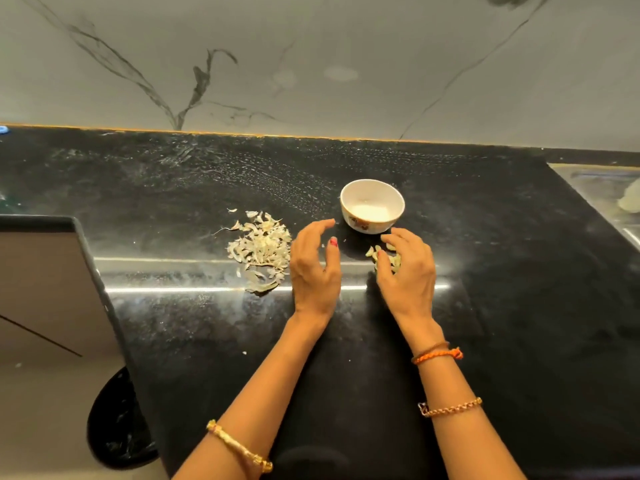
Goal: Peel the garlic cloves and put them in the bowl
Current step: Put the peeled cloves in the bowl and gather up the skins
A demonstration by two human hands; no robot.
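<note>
1. Black speckled surface (346, 358): runs left to right, backed by a pale veined wall (311, 57) on the far side.
2. Bowl (372, 206): small, white, patterned on the outside, upright right of centre, just beyond both hands. Pale contents in the bottom; individual cloves not distinguishable.
3. Garlic cloves (386, 258): small cluster lying on the surface just near of the bowl, partly hidden under the right hand. Peeled or unpeeled: cannot tell.
4. Pile of peels (259, 252): dry, papery, heaped on the surface left of the left hand, with a few loose scraps scattered at the far and near edges.
5. Left hand (313, 268): raised over the surface between the peels and the bowl, fingers (323, 226) spread wide and loosely curved, holding nothing. Painted thumbnail visible.
6. Right hand (408, 268): placed over the cloves, fingers (393, 239) curved down onto them. Gripping or merely touching: cannot tell, contact hidden by the hand itself.
7. Wrists: gold bangle (239, 448) on the left forearm; orange thread band (438, 355) and chain bracelet (450, 407) on the right.
8. Sink (602, 192): metal, at the far right edge, partly out of view.
9. Dark bin (117, 420): standing at floor level, near left, below the surface edge.
</note>
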